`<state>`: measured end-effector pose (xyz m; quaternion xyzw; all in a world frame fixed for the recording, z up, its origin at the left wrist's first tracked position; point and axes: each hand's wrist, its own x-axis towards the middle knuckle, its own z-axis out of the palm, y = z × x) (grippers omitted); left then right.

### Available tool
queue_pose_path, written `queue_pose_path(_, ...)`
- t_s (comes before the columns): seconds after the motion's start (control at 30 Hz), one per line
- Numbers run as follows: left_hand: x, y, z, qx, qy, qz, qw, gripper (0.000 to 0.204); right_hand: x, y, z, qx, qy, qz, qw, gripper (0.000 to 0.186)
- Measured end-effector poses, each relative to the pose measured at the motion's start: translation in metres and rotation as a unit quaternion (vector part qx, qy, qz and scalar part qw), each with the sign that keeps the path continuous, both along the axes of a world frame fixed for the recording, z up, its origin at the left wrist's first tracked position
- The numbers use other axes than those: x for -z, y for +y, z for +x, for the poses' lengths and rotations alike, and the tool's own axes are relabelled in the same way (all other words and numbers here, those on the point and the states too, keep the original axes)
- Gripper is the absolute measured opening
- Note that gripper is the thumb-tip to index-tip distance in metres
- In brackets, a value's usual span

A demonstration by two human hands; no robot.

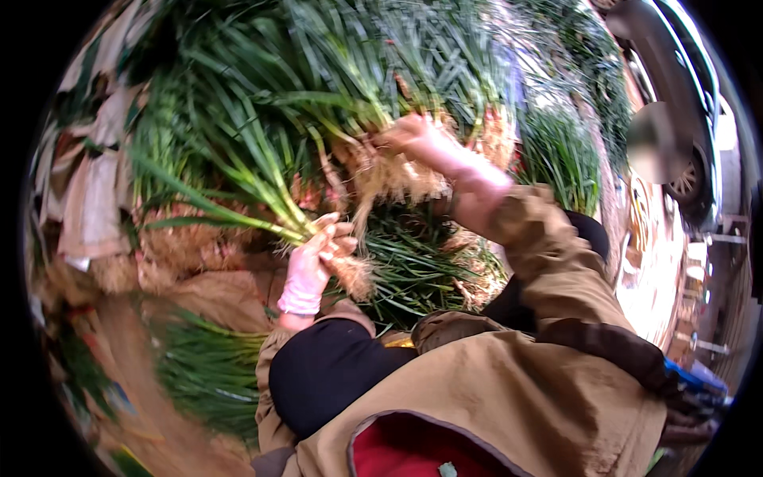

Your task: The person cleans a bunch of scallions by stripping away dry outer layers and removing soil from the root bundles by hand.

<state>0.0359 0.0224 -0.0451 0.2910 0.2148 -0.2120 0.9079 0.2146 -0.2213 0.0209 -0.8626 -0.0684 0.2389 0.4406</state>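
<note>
My left hand (311, 266), with a pink cuff at its wrist, is closed round the lower stems of a small bunch of green garlic (278, 208). Its long flat leaves fan out to the upper left, and the pale roots (354, 277) hang out to the right of my fingers. Farther out, my right hand (420, 141) reaches into a large pile of the same plants (318, 60). Slightly blurred, its fingers curl at the base of some stems, just above a thick fringe of straw-coloured roots (397, 179). The fingertips are partly hidden.
Between my knees lies another heap of greens (409, 262). A further bundle (211, 370) rests on brown sheeting (131, 350) at lower left. Pale crumpled cloth (99, 187) edges the pile's left side. More greens (560, 155) stand at right, with a parked car (691, 119) beyond.
</note>
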Motion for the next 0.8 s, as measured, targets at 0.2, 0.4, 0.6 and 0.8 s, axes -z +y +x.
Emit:
queue_pose_path(0.2,0.010,0.018,-0.003,-0.092,-0.067,-0.129,0.985,0.030,-0.086,-0.358,0.032,0.160,-0.145,-0.418,0.882,0.031)
queue_pose_path(0.4,-0.012,0.039,-0.009,-0.180,-0.064,-0.092,0.977,0.026,-0.069,-0.240,0.013,-0.069,-0.100,-0.574,0.810,0.023)
queue_pose_path(0.6,0.004,0.037,-0.012,-0.150,0.015,-0.069,0.986,0.028,-0.003,0.092,-0.005,-0.174,-0.110,-0.310,0.928,0.032)
queue_pose_path(0.8,0.029,0.036,-0.006,-0.164,-0.064,0.029,0.984,0.039,0.075,0.151,0.019,0.007,-0.125,-0.156,0.980,0.030)
